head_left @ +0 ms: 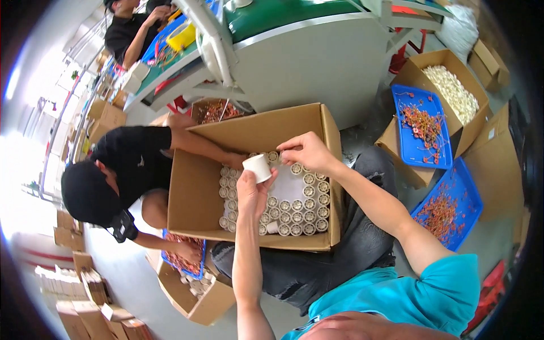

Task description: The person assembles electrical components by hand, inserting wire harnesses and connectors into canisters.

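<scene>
Thumb and fingers of the left hand are closed around a white plastic cylinder, which is slightly tilted and raised over the middle of an open cardboard carton. Just to the right of it, the right hand has its thumb and fingertips pressed together; what is between them is too small to tell. On the bottom of the carton stand many round white plastic pieces with ribbed ends, in rows near the walls.

At the left side sits a co-worker in black cap and shirt, one hand inside the carton, the other in a blue tray of reddish wired parts. On the right side are two more blue trays, the far one and the near one, both with reddish parts. Behind the far tray, a box contains small whitish pieces.
</scene>
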{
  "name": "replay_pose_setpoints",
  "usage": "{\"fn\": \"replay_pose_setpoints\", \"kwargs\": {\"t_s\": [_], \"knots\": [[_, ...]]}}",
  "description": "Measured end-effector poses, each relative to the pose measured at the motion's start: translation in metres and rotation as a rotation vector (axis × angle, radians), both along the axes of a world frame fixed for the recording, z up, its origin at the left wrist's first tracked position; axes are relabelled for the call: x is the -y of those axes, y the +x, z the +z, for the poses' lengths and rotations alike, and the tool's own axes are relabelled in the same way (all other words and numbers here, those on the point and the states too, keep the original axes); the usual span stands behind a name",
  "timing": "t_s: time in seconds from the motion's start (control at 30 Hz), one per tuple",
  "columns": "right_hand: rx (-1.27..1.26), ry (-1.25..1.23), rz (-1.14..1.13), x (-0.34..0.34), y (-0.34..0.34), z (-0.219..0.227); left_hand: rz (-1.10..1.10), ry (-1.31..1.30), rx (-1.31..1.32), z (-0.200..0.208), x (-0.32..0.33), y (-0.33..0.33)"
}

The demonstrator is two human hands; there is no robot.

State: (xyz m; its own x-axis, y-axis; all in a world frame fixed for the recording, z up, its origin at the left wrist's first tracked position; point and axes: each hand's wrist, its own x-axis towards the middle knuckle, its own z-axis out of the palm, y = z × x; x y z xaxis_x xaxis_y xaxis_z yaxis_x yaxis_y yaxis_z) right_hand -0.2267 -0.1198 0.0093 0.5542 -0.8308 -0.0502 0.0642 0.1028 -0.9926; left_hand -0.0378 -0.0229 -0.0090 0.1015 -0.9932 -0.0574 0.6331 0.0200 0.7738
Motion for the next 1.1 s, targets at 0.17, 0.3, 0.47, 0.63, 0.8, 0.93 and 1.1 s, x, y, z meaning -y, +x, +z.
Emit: {"fn": "replay_pose_setpoints", "kwargs": {"t_s": [0.17,0.3,0.47,0.63,0.8,0.93,1.1], "knots": [[-0.121,-0.088,-0.093,-0.002,-0.009,0.005,0.003,0.08,0.211,0.015,0.004,-0.015],[-0.089,-0.001,0.053,-0.006,-0.01,0.014,0.093,0.025,0.692,0.007,0.001,-0.013],[0.055,0.132,0.138,-0.006,-0.009,0.01,-0.096,0.179,0.149,0.016,0.0,-0.022],[-0.35,-0.35,-0.096,-0.017,-0.002,0.005,-0.28,0.154,0.036,0.013,-0.001,-0.007],[-0.394,-0.56,-0.208,-0.013,-0.006,0.004,-0.156,0.086,0.183,0.022,-0.005,-0.018],[-0.24,-0.765,-0.569,-0.001,-0.01,0.016,0.262,0.001,0.528,0.015,0.003,-0.011],[0.117,-0.766,-0.619,-0.012,-0.017,0.037,0.471,-0.222,1.034,0.02,0.004,-0.03]]}}
